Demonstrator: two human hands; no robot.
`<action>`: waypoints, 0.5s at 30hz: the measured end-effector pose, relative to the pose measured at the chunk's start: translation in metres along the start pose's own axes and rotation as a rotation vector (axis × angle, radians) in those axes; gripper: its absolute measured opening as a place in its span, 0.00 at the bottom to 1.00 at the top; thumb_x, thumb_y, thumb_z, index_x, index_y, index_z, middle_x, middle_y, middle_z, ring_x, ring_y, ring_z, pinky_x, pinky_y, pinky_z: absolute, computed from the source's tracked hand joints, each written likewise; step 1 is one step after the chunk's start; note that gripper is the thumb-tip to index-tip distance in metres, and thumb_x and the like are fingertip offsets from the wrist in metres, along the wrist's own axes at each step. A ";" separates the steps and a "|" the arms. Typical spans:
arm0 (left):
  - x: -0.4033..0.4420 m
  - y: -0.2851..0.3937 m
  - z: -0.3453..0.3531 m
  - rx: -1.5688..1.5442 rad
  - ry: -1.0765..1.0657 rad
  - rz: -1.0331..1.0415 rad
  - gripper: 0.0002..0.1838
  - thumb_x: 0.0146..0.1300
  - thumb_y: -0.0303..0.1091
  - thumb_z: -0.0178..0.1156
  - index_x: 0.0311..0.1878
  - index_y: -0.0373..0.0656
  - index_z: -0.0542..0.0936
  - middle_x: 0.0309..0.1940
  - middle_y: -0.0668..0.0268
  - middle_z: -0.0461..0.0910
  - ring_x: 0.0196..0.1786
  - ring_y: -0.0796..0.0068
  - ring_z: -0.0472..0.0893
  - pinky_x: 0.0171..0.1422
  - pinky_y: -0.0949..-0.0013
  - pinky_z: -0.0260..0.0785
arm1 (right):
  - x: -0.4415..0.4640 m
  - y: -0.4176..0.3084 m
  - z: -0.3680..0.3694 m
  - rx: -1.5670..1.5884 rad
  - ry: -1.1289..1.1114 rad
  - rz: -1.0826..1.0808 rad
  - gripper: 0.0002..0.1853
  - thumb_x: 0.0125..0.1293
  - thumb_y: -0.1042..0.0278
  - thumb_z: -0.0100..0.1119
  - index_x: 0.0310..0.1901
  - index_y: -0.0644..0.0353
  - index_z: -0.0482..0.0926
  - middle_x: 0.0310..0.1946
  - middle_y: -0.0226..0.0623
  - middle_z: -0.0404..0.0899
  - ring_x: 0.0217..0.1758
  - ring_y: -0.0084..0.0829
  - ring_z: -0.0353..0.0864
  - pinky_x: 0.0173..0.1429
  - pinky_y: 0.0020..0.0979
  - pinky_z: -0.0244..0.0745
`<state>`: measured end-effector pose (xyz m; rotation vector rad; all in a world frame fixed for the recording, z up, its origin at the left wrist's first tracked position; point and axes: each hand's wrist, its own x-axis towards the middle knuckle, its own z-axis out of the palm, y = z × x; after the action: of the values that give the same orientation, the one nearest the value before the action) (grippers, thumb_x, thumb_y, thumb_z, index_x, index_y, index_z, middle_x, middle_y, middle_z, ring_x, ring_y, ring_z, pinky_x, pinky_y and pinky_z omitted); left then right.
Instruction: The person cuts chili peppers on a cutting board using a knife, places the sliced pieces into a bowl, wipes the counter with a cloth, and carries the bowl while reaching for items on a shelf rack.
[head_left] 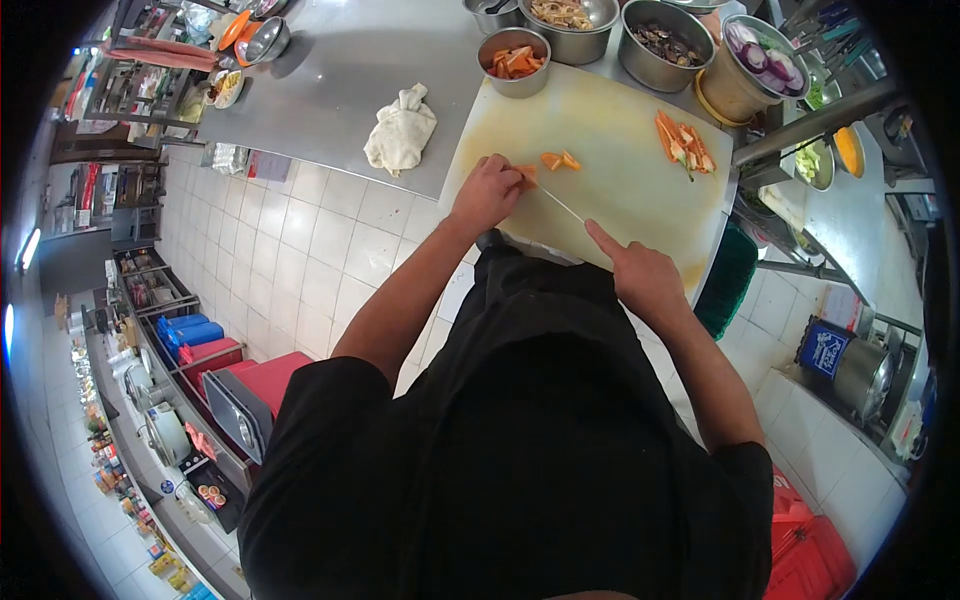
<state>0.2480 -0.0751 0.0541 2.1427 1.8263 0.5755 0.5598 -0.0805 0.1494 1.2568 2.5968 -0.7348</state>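
My left hand (487, 192) presses an orange vegetable piece (526, 176) onto the white cutting board (620, 130), near its left edge. My right hand (645, 275) grips a knife (560, 203), its index finger stretched along the top of the blade. The blade runs up and left to the piece under my left fingertips; the handle is hidden in the hand. Just beyond the blade lie small orange cut pieces (560, 160). A pile of orange-red pepper scraps (685, 145) with a green stem rests at the board's right side.
A crumpled white cloth (400, 130) lies on the steel table (330, 90) left of the board. Behind the board stand a bowl of orange pieces (515, 63), a pot of dark slices (664, 45) and a container of purple onions (765, 58). A metal post (820, 120) rises at right.
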 end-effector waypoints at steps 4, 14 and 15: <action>-0.004 0.005 -0.002 -0.038 0.017 -0.008 0.09 0.61 0.32 0.68 0.44 0.44 0.87 0.47 0.59 0.79 0.54 0.53 0.80 0.61 0.55 0.75 | 0.035 0.006 0.047 0.191 0.053 0.031 0.38 0.70 0.72 0.46 0.80 0.32 0.58 0.30 0.54 0.82 0.35 0.56 0.84 0.44 0.56 0.79; -0.023 0.006 -0.001 -0.029 0.080 -0.049 0.10 0.62 0.28 0.63 0.46 0.44 0.87 0.43 0.58 0.79 0.51 0.54 0.80 0.59 0.55 0.75 | 0.001 -0.020 0.021 0.132 -0.017 0.067 0.41 0.67 0.74 0.50 0.81 0.35 0.57 0.30 0.53 0.82 0.35 0.54 0.85 0.45 0.55 0.79; -0.022 0.005 0.001 -0.016 0.071 -0.049 0.09 0.62 0.28 0.63 0.45 0.44 0.87 0.43 0.58 0.79 0.51 0.53 0.80 0.59 0.55 0.75 | -0.002 -0.019 0.024 0.115 -0.017 0.052 0.41 0.67 0.74 0.50 0.81 0.35 0.56 0.29 0.54 0.81 0.35 0.55 0.85 0.45 0.55 0.79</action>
<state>0.2500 -0.0979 0.0528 2.0870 1.8985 0.6599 0.5452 -0.1037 0.1363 1.3378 2.5303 -0.8926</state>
